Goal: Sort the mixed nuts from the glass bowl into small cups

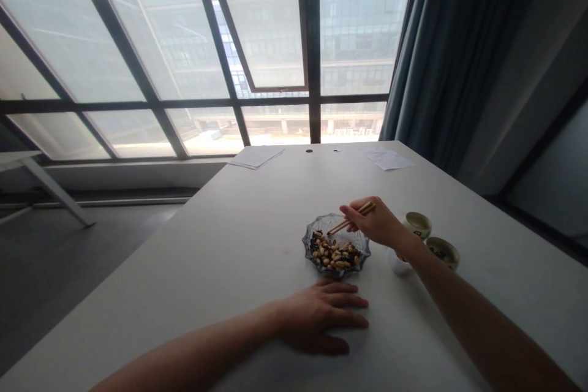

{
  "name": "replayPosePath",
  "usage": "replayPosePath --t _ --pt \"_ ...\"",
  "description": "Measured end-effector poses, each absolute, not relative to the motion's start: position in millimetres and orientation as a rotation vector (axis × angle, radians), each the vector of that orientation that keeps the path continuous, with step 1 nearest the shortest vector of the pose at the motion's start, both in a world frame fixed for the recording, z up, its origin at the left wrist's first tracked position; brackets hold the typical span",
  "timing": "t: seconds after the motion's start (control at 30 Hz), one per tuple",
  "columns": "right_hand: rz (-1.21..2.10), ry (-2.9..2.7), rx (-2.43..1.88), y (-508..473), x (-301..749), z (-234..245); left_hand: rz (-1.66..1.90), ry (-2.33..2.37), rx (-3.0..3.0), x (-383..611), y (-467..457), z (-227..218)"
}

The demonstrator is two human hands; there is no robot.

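A glass dish (313,263) with a scalloped rim holds mixed nuts and dark beans (334,253) near the middle of the white table (239,257). My right hand (374,223) is closed on a pair of wooden chopsticks (350,218), whose tips point down-left over the dish. My left hand (321,315) lies flat on the table just in front of the dish, fingers stretched out, holding nothing.
Two small pale cups (417,223) (443,251) stand right of the dish, partly behind my right forearm; a white object (399,263) sits under the wrist. Papers (256,156) (389,159) lie at the table's far edge. Large windows and a dark curtain (441,55) stand beyond.
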State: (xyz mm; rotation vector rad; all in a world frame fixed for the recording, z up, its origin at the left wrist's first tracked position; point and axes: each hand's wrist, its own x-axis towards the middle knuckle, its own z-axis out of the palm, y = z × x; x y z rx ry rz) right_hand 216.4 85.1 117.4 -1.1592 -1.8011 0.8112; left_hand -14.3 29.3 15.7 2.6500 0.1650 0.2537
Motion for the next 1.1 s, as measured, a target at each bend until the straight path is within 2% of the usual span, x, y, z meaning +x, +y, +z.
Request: replayPosePath --t 0.27,0.4,0.73,0.83,1.1 --pt "0.531 -1.623 -1.352 60 277 172 0.249 0.179 2.643 -15 29 16" --pt "0.402 -1.547 -1.503 56 310 184 0.225 0.172 2.656 -14 29 18" --pt "0.466 -1.436 -1.362 66 308 181 0.230 0.168 2.652 -14 29 21" --pt "0.613 -1.574 -1.212 62 284 178 0.238 0.168 2.660 -14 29 21" --pt "0.886 -1.828 -1.051 75 219 133 0.236 0.158 2.685 -14 31 16"
